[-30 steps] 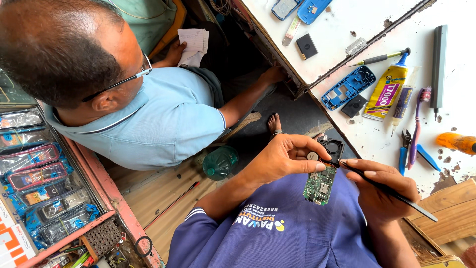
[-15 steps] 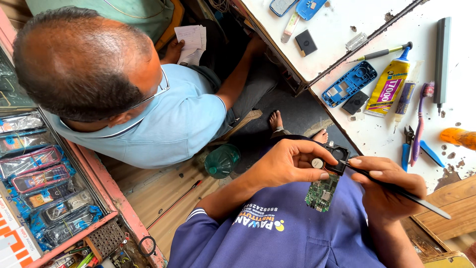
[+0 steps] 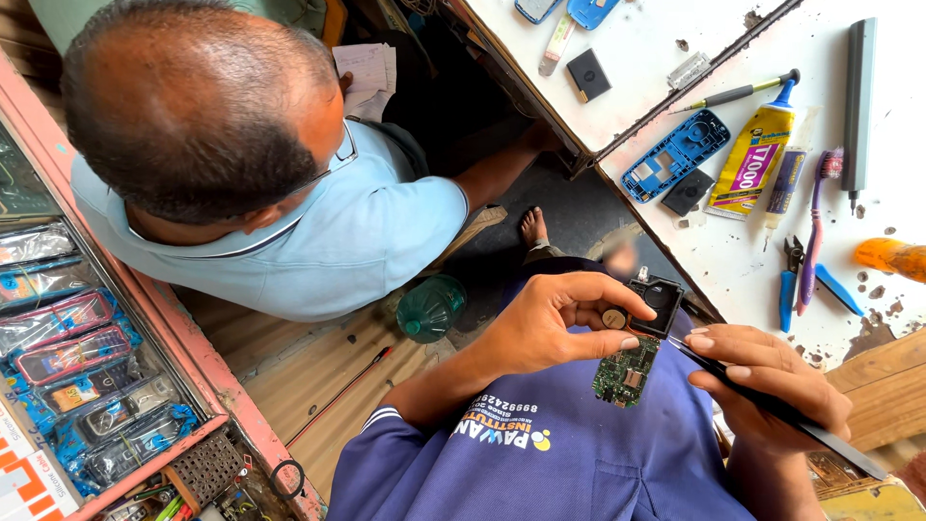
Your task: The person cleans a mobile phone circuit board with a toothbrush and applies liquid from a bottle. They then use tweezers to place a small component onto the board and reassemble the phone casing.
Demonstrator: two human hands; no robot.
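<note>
Green circuit board (image 3: 625,371) looks matt, studded with shiny metal parts; the black tool (image 3: 772,410) is smooth; the white worktable (image 3: 675,39) is chipped, stained, rough.

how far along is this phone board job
Done: the phone looks opened up, its blue frame lying on the white bench. In hand: the left hand holds the bare green circuit board while the right hand puts a black tool to it. Left: reassembly, seemingly.

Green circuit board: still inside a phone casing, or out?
Out: the bare green circuit board hangs in the left hand, no casing around it.
</note>
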